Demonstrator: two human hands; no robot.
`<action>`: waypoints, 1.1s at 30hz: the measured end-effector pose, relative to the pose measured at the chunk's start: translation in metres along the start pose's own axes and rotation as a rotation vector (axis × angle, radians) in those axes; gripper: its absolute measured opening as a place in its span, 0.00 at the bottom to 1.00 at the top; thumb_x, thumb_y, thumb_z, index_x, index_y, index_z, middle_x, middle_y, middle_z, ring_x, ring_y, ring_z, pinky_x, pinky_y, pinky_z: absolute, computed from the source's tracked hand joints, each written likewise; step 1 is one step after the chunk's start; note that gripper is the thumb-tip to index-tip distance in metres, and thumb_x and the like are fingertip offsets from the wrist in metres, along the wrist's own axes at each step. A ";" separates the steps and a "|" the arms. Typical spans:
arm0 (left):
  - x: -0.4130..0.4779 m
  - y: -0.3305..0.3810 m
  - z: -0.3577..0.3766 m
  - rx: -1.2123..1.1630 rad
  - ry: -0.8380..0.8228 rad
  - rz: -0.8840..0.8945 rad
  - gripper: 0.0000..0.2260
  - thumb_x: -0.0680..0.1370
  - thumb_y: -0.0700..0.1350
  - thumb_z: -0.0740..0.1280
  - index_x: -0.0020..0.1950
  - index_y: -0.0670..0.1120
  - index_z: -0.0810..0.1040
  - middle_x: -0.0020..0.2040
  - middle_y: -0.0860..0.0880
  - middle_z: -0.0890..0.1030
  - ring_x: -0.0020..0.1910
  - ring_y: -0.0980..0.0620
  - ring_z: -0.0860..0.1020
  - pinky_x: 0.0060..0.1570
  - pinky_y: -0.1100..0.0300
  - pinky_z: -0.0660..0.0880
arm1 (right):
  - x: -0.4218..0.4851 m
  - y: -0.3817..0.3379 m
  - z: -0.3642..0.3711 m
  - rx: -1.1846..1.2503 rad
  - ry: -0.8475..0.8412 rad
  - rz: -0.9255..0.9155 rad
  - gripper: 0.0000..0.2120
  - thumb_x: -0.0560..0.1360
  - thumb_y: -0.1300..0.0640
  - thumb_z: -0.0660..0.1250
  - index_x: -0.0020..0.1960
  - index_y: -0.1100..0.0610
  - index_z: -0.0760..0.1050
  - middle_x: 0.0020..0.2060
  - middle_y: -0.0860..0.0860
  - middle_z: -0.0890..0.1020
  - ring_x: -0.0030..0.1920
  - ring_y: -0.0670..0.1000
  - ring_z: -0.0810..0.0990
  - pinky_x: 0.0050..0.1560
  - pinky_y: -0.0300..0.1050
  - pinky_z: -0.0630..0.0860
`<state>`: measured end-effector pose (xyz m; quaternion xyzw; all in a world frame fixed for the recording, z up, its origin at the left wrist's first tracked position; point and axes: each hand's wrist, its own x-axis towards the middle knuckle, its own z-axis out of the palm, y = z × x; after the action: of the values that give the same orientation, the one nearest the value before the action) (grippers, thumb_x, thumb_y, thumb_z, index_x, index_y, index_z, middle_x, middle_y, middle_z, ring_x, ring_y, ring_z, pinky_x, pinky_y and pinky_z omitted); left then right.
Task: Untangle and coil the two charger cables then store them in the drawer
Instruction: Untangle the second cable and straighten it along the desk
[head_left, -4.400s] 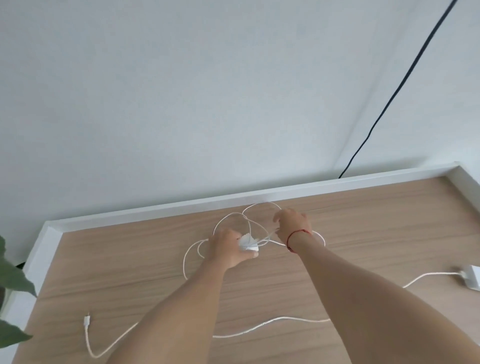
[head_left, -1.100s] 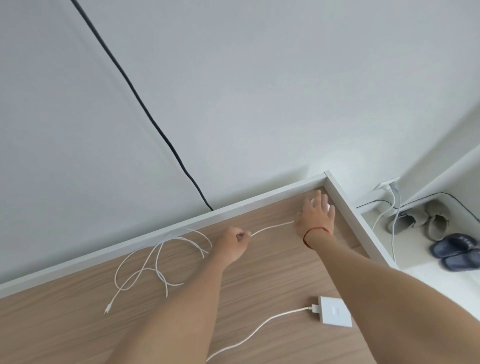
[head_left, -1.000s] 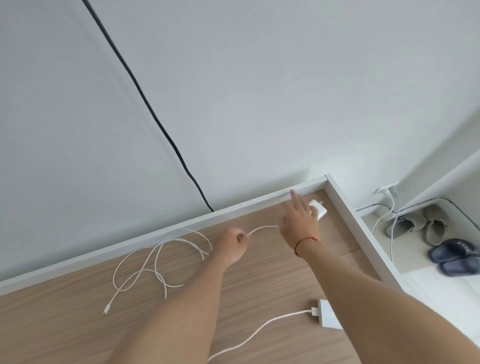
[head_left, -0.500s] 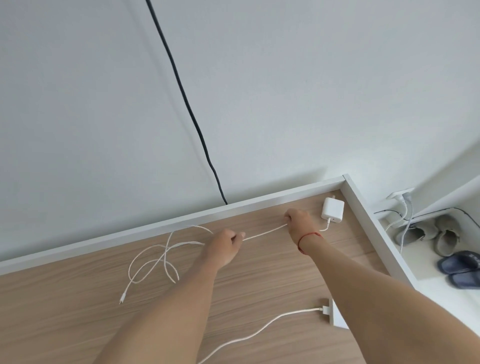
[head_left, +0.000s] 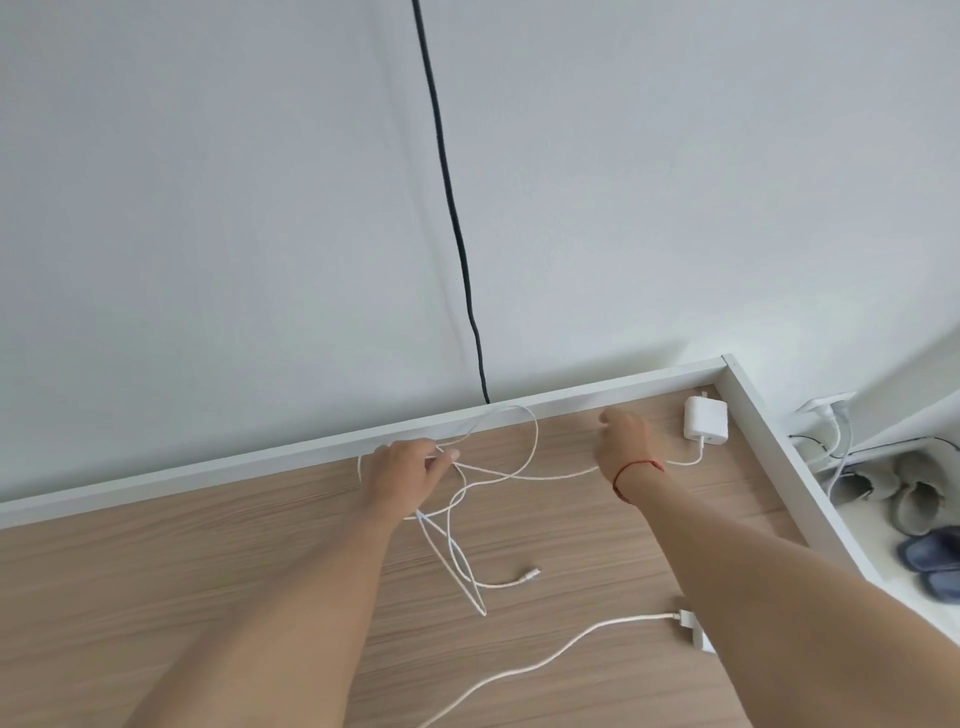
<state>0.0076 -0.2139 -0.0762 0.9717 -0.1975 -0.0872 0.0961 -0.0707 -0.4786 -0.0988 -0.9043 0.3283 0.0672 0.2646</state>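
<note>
A white charger brick (head_left: 705, 419) lies in the far right corner of the wooden table (head_left: 156, 561). Its thin white cable (head_left: 530, 475) runs left from the brick. My right hand (head_left: 626, 447) holds this cable near the brick. My left hand (head_left: 410, 475) pinches the same cable further left, and loose loops hang and lie below it, ending in a small plug (head_left: 532, 573). A second white charger (head_left: 693, 629) lies at the near right, half hidden by my right forearm, with its own cable (head_left: 519, 670) running toward the near edge. No drawer is in view.
A raised white rim (head_left: 260, 462) borders the table at the back and right. A black cable (head_left: 452, 208) runs down the wall behind it. Right of the table, on the floor, are a wall socket with plugs (head_left: 826, 410), grey slippers (head_left: 904, 491) and blue slippers (head_left: 935, 561).
My left hand has drawn the cable to the right, so its loops and plug now lie nearer the middle. My right hand still holds the cable by the brick.
</note>
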 end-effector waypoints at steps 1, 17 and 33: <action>0.003 0.001 -0.001 0.000 0.006 0.028 0.20 0.79 0.60 0.60 0.44 0.46 0.81 0.40 0.47 0.83 0.44 0.43 0.79 0.39 0.57 0.64 | -0.004 -0.013 0.001 0.017 -0.015 -0.076 0.14 0.76 0.64 0.57 0.58 0.58 0.76 0.57 0.57 0.79 0.56 0.60 0.77 0.54 0.49 0.74; -0.005 -0.054 -0.036 -0.207 -0.307 0.065 0.11 0.81 0.48 0.61 0.47 0.46 0.81 0.47 0.50 0.82 0.49 0.47 0.79 0.47 0.58 0.70 | -0.048 -0.133 0.044 -0.014 -0.242 -0.180 0.11 0.75 0.62 0.61 0.33 0.56 0.69 0.35 0.53 0.73 0.38 0.56 0.73 0.39 0.43 0.69; -0.024 -0.204 -0.057 0.232 -0.258 -0.015 0.13 0.83 0.49 0.57 0.54 0.45 0.79 0.56 0.46 0.82 0.57 0.45 0.78 0.55 0.56 0.69 | -0.101 -0.190 0.103 -0.044 -0.083 0.005 0.22 0.77 0.61 0.60 0.70 0.56 0.67 0.69 0.54 0.70 0.66 0.57 0.72 0.64 0.50 0.71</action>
<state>0.0728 -0.0117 -0.0634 0.9585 -0.2096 -0.1885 -0.0433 -0.0245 -0.2458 -0.0743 -0.9054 0.3179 0.1125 0.2578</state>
